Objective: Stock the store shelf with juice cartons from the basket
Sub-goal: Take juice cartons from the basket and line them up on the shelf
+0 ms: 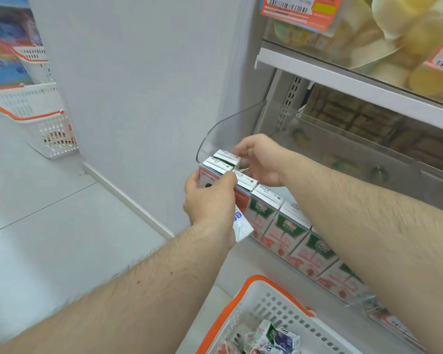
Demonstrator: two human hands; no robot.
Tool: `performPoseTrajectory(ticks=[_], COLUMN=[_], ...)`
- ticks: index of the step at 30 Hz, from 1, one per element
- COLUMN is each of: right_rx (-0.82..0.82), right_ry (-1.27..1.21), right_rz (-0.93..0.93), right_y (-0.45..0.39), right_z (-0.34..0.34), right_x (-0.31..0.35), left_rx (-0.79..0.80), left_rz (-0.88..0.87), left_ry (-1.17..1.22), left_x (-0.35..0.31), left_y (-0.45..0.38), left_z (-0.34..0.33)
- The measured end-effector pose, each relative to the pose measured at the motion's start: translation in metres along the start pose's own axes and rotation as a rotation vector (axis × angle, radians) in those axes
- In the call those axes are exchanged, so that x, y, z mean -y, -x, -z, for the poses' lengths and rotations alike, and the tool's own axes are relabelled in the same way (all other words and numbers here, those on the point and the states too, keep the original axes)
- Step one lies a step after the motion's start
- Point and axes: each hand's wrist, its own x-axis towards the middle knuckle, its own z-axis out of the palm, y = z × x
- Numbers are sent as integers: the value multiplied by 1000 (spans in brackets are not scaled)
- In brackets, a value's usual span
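Observation:
A row of red-and-green juice cartons stands behind the clear front lip of the low shelf. At the row's left end my right hand reaches in from above, its fingers curled round the top of a carton. In front of the shelf's left corner my left hand grips another carton, whose white lower corner sticks out below the palm; its fingertips touch the carton tops. The white basket with an orange rim sits at the bottom, with several cartons in it.
A white wall panel stands just left of the shelf. A curved clear divider closes the shelf's left end. The shelf above holds yellow packs. Two more white baskets sit on the floor at far left.

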Motion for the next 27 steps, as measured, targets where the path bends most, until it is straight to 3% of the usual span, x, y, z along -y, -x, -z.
performPoseTrajectory(ticks=[2, 14, 17, 19, 22, 25, 27], right_rx=[3, -2, -65, -173, -481, -760, -809], right_ry=[-65, 93, 237, 474, 837, 801, 747], right_rz=[-37, -164, -183, -164, -2, 299, 498], right_y=[1, 10, 18, 23, 32, 60, 94], right_z=[6, -2, -8, -11, -10, -6, -13], right_x=[-3, 3, 4, 5, 5, 6, 2], left_rx=[13, 57, 86, 47, -22, -38, 10], left_rz=[12, 11, 39, 66, 48, 41, 36], left_ry=[13, -59, -107, -165, -171, -142, -109], left_x=[0, -6, -18, -25, -33, -42, -45], left_y=[0, 1, 6, 15, 23, 35, 46], left_z=[1, 3, 6, 8, 14, 21, 26])
